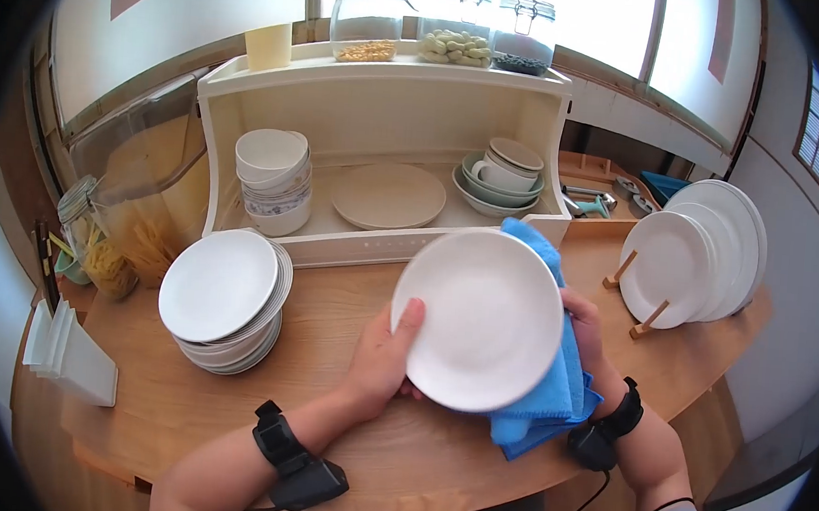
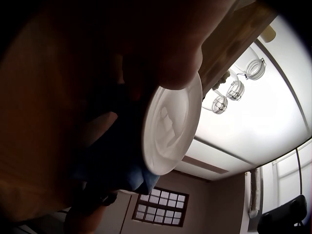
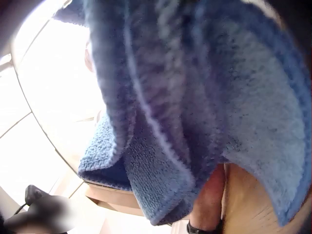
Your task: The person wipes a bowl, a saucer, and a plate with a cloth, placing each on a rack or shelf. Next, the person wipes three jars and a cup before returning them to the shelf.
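Wooden bench (image 1: 328, 335) carries a white shelf unit (image 1: 343, 118) at the back, a dish stack (image 1: 219, 285) on the left and upright plates (image 1: 667, 269) behind wooden pegs (image 1: 650, 320) on the right. Plate in work, the white plate (image 1: 481, 317), is held up over the front of the bench between the hands, its face tilted toward the head camera. Blue cloth (image 1: 562, 385) lies behind and along its right side, lower folds hanging below the rim.

Step in hand, as judged: drying or wiping the plate. Next move probably calls for a steady left hold while the cloth is worked round the rim, then setting the plate down; whether on the stack or by the pegs cannot be told.

Pose: forearms enter from the lower corners and converge on the plate. Left hand (image 1: 383, 358) clamps the plate's left edge, thumb on the face, other fingers mostly hidden underneath. Right hand (image 1: 589, 330) is at the right edge, fingers closed on the cloth; fingertips hidden. Right wrist view: mostly cloth, contact with the plate not readable.
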Available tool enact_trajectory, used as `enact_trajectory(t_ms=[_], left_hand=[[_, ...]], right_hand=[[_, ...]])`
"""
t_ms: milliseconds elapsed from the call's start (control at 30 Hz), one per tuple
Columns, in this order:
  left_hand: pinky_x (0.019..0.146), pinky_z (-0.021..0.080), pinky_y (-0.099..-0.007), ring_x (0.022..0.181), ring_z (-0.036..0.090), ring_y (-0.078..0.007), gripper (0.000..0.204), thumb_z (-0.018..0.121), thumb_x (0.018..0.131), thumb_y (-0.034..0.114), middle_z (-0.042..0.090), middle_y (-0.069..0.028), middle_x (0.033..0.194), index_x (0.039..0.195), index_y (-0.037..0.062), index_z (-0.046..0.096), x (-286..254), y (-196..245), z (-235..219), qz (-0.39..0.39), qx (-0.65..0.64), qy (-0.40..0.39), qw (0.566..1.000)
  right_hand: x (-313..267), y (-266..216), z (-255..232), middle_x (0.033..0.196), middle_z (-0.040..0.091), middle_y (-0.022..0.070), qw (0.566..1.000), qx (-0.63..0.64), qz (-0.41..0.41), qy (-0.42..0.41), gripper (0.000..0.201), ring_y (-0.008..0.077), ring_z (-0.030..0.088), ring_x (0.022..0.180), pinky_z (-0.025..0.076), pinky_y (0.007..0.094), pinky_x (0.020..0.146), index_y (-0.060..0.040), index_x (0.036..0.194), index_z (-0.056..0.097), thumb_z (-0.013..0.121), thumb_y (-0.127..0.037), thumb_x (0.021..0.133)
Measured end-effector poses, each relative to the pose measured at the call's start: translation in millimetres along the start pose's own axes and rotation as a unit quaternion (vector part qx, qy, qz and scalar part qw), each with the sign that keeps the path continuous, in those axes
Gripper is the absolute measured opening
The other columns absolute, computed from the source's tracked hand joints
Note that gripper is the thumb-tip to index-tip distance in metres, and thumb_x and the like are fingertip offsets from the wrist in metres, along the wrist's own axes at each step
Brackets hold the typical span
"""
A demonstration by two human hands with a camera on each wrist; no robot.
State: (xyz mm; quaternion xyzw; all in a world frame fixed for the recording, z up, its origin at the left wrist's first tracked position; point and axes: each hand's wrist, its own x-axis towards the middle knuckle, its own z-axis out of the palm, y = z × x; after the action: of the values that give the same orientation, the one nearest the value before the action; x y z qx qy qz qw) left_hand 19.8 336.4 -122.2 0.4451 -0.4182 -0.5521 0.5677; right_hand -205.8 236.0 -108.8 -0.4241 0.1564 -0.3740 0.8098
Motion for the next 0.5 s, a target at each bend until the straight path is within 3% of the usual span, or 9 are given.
enact_trajectory(t_ms=[100, 167, 267, 333, 400, 433, 467, 500], left_hand=[[0.033, 0.040, -0.0207, 0.042, 0.053, -0.0095, 0.044, 0.038, 0.098, 0.042, 0.059, -0.0062, 0.068, 0.113, 0.0018, 0.047, -4.5, -0.9, 9.3, 0.019, 0.049, -0.061, 0.997], [0.034, 0.040, -0.0200, 0.044, 0.053, -0.0081, 0.044, 0.039, 0.098, 0.042, 0.059, -0.0063, 0.070, 0.114, 0.0011, 0.046, -8.0, 1.9, 17.7, 0.015, 0.047, -0.073, 0.996], [0.045, 0.046, -0.0225, 0.052, 0.055, -0.0095, 0.044, 0.039, 0.099, 0.041, 0.061, -0.0070, 0.079, 0.115, 0.0011, 0.046, -7.2, -7.9, 22.2, 0.074, 0.066, -0.056, 0.993], [0.054, 0.048, -0.0234, 0.063, 0.059, -0.0096, 0.040, 0.041, 0.099, 0.036, 0.062, -0.0083, 0.083, 0.112, -0.0002, 0.051, 2.5, -19.6, 19.8, 0.234, 0.162, 0.125, 0.950], [0.058, 0.048, -0.0243, 0.067, 0.059, -0.0103, 0.040, 0.041, 0.099, 0.035, 0.063, -0.0090, 0.085, 0.112, -0.0004, 0.053, 6.9, -16.2, 12.4, 0.217, 0.124, 0.155, 0.956], [0.062, 0.049, -0.0252, 0.070, 0.060, -0.0110, 0.040, 0.041, 0.099, 0.035, 0.063, -0.0098, 0.087, 0.111, -0.0006, 0.054, 8.9, -10.5, 7.9, 0.200, 0.085, 0.183, 0.959], [0.053, 0.049, -0.0243, 0.061, 0.059, -0.0108, 0.041, 0.039, 0.099, 0.037, 0.063, -0.0085, 0.082, 0.111, -0.0008, 0.053, 7.1, -3.4, 4.0, 0.158, 0.042, 0.164, 0.973], [0.053, 0.049, -0.0243, 0.061, 0.059, -0.0108, 0.041, 0.039, 0.099, 0.037, 0.063, -0.0085, 0.082, 0.111, -0.0008, 0.053, 5.7, 1.5, -1.1, 0.158, 0.044, 0.160, 0.973]], right_hand=[[0.4, -1.0, 4.1, 0.101, 0.063, 0.0106, 0.997, 0.021, -0.030, -0.073, 0.031, 0.0175, 0.062, 0.086, 0.050, 0.0294, 0.083, 0.0006, 0.115, 0.054, 0.050, -0.017, 0.091], [-0.6, 10.4, 8.6, 0.101, 0.063, 0.0104, 0.992, -0.090, -0.062, -0.062, 0.031, 0.0169, 0.062, 0.086, 0.050, 0.0287, 0.083, 0.0006, 0.115, 0.055, 0.051, -0.016, 0.090], [-5.0, 33.6, 15.2, 0.101, 0.064, 0.0100, 0.961, -0.251, -0.107, -0.042, 0.030, 0.0159, 0.062, 0.086, 0.049, 0.0277, 0.083, 0.0006, 0.116, 0.055, 0.052, -0.015, 0.090], [-6.2, 46.2, 20.2, 0.101, 0.064, 0.0098, 0.924, -0.356, -0.134, -0.032, 0.030, 0.0153, 0.062, 0.086, 0.049, 0.0270, 0.083, 0.0007, 0.116, 0.055, 0.052, -0.014, 0.089], [-7.5, 49.9, 23.1, 0.101, 0.064, 0.0096, 0.874, -0.457, -0.161, -0.020, 0.031, 0.0147, 0.061, 0.085, 0.048, 0.0264, 0.083, 0.0007, 0.116, 0.056, 0.053, -0.013, 0.089], [-4.8, 43.8, 24.9, 0.101, 0.065, 0.0105, 0.936, -0.343, -0.075, 0.014, 0.032, 0.0130, 0.061, 0.087, 0.047, 0.0248, 0.083, 0.0018, 0.116, 0.057, 0.056, -0.010, 0.086], [-3.2, 32.0, 26.9, 0.099, 0.064, 0.0109, 0.962, -0.272, -0.019, -0.011, 0.031, 0.0138, 0.061, 0.087, 0.048, 0.0256, 0.083, 0.0023, 0.113, 0.058, 0.056, -0.010, 0.085], [-2.4, 20.8, 26.9, 0.097, 0.064, 0.0113, 0.979, -0.198, 0.038, -0.037, 0.030, 0.0146, 0.061, 0.087, 0.048, 0.0265, 0.082, 0.0028, 0.111, 0.058, 0.056, -0.010, 0.084]])
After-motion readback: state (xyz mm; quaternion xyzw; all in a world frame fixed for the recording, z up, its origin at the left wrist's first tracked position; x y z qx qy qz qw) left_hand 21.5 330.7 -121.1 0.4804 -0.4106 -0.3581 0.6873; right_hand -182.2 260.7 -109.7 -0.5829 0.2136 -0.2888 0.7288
